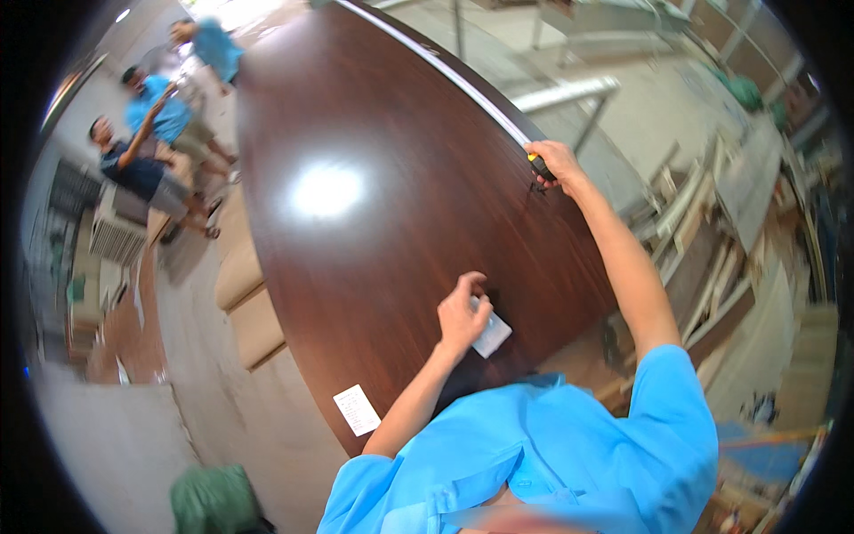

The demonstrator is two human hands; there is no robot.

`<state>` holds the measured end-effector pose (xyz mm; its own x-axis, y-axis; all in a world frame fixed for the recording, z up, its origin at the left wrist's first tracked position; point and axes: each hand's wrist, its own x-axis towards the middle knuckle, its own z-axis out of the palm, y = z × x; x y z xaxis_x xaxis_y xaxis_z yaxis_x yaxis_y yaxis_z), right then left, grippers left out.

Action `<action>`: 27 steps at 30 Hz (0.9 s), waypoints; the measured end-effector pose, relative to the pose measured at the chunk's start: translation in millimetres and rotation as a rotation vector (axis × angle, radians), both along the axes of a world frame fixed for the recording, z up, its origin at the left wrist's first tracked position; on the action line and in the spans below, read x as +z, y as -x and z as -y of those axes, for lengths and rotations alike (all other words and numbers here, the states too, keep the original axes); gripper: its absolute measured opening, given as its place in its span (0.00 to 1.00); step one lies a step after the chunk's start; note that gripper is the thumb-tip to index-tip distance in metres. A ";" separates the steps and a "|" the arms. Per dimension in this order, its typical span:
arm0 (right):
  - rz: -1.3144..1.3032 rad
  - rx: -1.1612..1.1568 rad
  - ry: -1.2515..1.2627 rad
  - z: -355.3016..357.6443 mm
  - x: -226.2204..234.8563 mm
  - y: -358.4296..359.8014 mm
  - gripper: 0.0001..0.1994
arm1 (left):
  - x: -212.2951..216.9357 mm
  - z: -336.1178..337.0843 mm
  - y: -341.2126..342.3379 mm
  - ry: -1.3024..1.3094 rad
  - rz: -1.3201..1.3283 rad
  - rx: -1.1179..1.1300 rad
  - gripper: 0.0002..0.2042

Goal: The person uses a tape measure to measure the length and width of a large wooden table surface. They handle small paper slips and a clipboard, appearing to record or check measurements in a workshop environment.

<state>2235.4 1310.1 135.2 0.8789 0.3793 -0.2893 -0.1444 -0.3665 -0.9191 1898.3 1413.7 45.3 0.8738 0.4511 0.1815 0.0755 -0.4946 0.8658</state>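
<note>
My right hand [560, 164] is closed around a yellow and black tape measure [539, 166] at the right edge of a dark reddish-brown wooden tabletop [400, 222]. From it the pale blade [445, 71] runs far up and to the left along that edge. My left hand [463, 316], fingers curled, is over the near part of the tabletop. It grips the upper corner of a small pale rectangular pad [493, 335], whose exact kind I cannot make out. A printed white sheet [357, 409] lies near the left edge of the tabletop, beside my left forearm.
Three people [169, 116] are at the far left beyond the table. Tan padded pieces [249, 294] line its left side; a green bundle [213, 498] rests on the floor at lower left. Wood offcuts [703, 231] pile up on the right, and a white metal bar [567, 93] stands behind.
</note>
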 end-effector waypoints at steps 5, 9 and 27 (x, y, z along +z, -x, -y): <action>0.203 0.008 0.267 165.5 -19.2 60.7 0.19 | -4.9 -6.7 -5.7 0.199 0.006 -0.127 0.23; 0.254 -0.026 0.328 266.3 -22.7 126.7 0.20 | -2.6 -7.2 -8.1 0.270 -0.038 -0.149 0.20; 0.150 -0.112 0.372 343.5 -69.3 250.2 0.25 | -6.3 2.7 -20.0 0.293 -0.116 -0.386 0.17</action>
<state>1985.2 966.6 65.9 0.9515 0.1729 -0.2545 -0.0769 -0.6671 -0.7410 1918.4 1411.0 39.0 0.9941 0.1081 -0.0126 0.0386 -0.2423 0.9694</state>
